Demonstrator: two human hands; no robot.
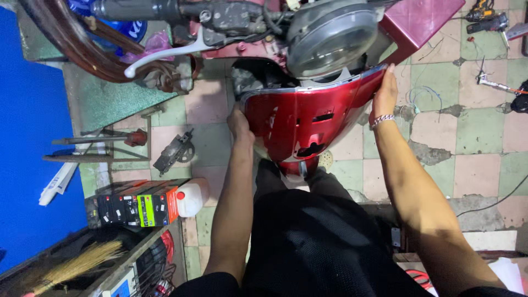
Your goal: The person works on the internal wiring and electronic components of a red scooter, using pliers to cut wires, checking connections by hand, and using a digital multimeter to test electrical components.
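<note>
Red scooter panel (308, 118) sits between both hands, left hand (239, 124) and right hand (383, 93) fingers gripping its edges.

A body panel (308, 124) sits just below the scooter's headlight (330, 36), the left hand (238, 122) on its left edge and the right hand (384, 93) on its right. A brake lever (165, 55) juts left of the headlight — boxes (137, 206) and a jug (192, 197) lie lower left, tools (487, 22) upper right.
</note>
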